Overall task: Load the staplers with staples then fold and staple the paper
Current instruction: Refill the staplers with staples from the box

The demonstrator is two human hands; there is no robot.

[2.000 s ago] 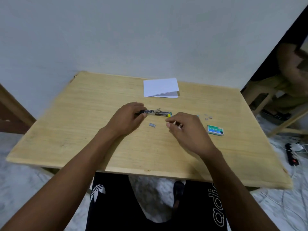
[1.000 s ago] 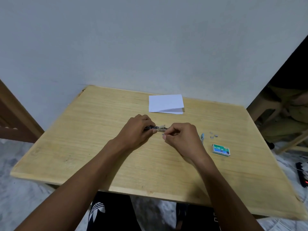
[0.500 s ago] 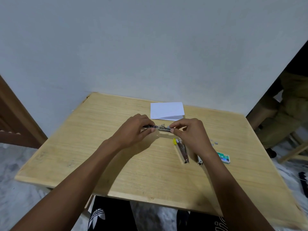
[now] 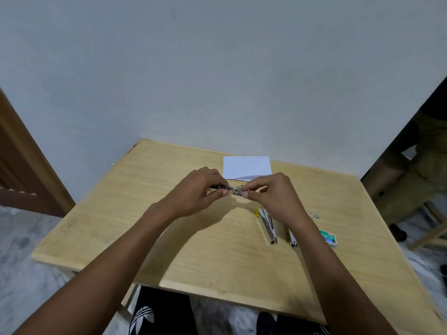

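Observation:
A small dark stapler [image 4: 229, 189] is held above the middle of the wooden table [image 4: 169, 238]. My left hand [image 4: 193, 192] grips its left end. My right hand [image 4: 273, 194] pinches its metal right end, and whether that hand also holds staples is too small to tell. A second stapler [image 4: 268, 224] with a yellow tip lies opened out on the table under my right wrist. Beside it lies a third one [image 4: 292, 239], partly hidden by my forearm. The folded white paper [image 4: 246, 166] rests behind my hands near the wall.
A green staple box [image 4: 328, 237] sits at the right of the table, with loose staple strips [image 4: 315, 215] behind it. A wooden door frame [image 4: 26, 170] stands at the left. A seated person's legs and a stool [image 4: 411, 180] are at the right.
Both hands have lifted the dark stapler off the table and drawn together on it. The camera has tilted upward, so the yellow-tipped stapler and the one beside it now show under my right wrist.

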